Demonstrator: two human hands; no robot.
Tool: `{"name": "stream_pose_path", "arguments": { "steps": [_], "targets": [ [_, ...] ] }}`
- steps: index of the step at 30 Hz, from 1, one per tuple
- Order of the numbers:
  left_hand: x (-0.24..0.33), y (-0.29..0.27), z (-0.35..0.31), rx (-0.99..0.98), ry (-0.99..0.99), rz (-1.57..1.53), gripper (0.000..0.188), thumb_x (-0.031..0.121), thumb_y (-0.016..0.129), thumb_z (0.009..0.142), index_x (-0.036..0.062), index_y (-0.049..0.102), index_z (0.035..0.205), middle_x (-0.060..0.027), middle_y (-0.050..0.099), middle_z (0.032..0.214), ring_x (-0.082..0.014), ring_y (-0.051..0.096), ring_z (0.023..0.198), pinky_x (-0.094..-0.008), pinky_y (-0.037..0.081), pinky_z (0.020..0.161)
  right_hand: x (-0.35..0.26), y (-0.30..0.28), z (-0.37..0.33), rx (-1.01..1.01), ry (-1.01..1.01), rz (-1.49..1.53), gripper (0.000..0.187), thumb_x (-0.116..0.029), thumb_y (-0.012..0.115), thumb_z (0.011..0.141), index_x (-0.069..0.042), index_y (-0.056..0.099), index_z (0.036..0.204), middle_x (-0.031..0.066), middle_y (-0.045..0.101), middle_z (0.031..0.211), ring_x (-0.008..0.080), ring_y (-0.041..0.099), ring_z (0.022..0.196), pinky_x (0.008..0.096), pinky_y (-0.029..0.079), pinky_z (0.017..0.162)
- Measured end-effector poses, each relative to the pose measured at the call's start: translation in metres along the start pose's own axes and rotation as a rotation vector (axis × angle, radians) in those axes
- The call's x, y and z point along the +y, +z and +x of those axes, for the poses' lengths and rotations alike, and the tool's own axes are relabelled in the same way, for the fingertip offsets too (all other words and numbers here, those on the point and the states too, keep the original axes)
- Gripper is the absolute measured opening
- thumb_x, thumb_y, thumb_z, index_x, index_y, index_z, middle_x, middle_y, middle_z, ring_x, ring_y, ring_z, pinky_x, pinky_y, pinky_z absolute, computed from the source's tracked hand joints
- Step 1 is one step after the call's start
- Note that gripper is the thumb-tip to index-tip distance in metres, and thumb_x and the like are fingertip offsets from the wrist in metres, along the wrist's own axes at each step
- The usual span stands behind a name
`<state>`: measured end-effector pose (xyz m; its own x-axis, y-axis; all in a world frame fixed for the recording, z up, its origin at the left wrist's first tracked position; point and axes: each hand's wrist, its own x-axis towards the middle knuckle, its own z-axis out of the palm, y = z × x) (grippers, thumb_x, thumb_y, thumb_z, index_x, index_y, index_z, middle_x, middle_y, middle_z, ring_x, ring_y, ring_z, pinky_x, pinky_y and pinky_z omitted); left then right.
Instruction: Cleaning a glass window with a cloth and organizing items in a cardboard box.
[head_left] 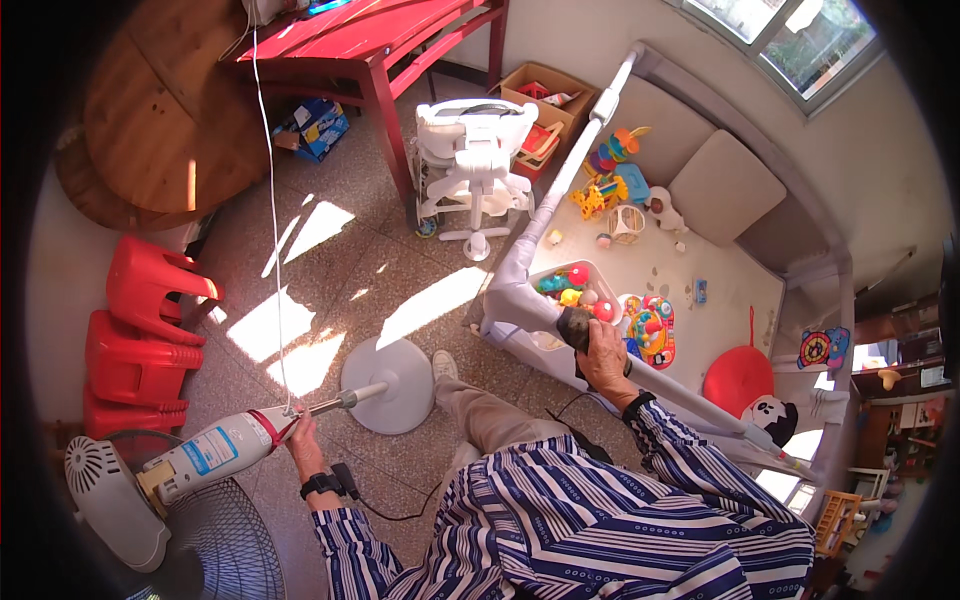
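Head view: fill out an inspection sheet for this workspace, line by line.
Surface: speckled tile floor, with bright sunlit patches.
Job's things: standing fan, its body tilted over; playpen rail; dark item at the rail, kind unclear.
Clutter: colourful toys inside the playpen; blue box on the floor under the table.
Hands: left hand closed on the fan's neck; right hand at the dark item, grip unclear.
Cables: white cord hanging down toward the fan; black cord near the left wrist.
Surroundings: red table, stacked red stools, window.
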<state>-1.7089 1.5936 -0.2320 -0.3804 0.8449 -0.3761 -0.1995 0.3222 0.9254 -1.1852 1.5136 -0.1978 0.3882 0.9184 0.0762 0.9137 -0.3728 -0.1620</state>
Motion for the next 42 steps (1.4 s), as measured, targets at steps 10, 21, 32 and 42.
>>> {"name": "stream_pose_path", "arguments": {
  "steps": [10, 21, 32, 42],
  "targets": [
    [0.005, 0.002, -0.008, 0.066, -0.077, 0.006, 0.048, 0.016, 0.065, 0.074, 0.0075, 0.049, 0.119, -0.0044, 0.05, 0.114, -0.0197, 0.044, 0.105, -0.0446, 0.033, 0.086, -0.005, -0.005, -0.004, -0.009, -0.015, 0.039, 0.048, -0.013, 0.065, 0.063, -0.006, 0.048, 0.107, 0.0131, 0.052, 0.103, 0.0325, 0.048, 0.097, 0.0434, 0.042, 0.075],
    [-0.003, -0.01, -0.021, 0.154, -0.345, 0.254, 0.063, 0.041, 0.061, 0.075, 0.0083, 0.039, 0.124, -0.0098, 0.038, 0.128, -0.0247, 0.033, 0.121, -0.0469, 0.033, 0.085, -0.013, -0.025, 0.005, -0.135, 0.111, 0.095, 0.054, -0.011, 0.066, 0.058, -0.006, 0.047, 0.108, 0.0135, 0.05, 0.107, 0.0324, 0.046, 0.1, 0.0419, 0.04, 0.08],
    [-0.092, -0.01, 0.05, -0.938, -0.028, 1.395, 0.039, 0.023, 0.048, 0.086, -0.0059, 0.05, 0.111, -0.0129, 0.062, 0.096, -0.0313, 0.061, 0.079, -0.0428, 0.048, 0.065, -0.021, -0.032, 0.012, -0.182, 0.266, 0.13, 0.056, -0.006, 0.065, 0.058, -0.008, 0.047, 0.112, 0.0117, 0.049, 0.112, 0.0309, 0.044, 0.106, 0.0414, 0.038, 0.084],
    [0.029, 0.244, 0.165, -0.537, -0.684, 0.779, 0.036, 0.032, 0.06, 0.077, 0.0083, 0.053, 0.104, -0.0048, 0.055, 0.091, -0.0201, 0.055, 0.081, -0.0347, 0.045, 0.059, -0.037, -0.029, 0.014, -0.091, 0.428, 0.07, 0.057, -0.005, 0.067, 0.057, -0.01, 0.049, 0.111, 0.0097, 0.048, 0.114, 0.0296, 0.044, 0.108, 0.0419, 0.036, 0.085]
  ]
}}
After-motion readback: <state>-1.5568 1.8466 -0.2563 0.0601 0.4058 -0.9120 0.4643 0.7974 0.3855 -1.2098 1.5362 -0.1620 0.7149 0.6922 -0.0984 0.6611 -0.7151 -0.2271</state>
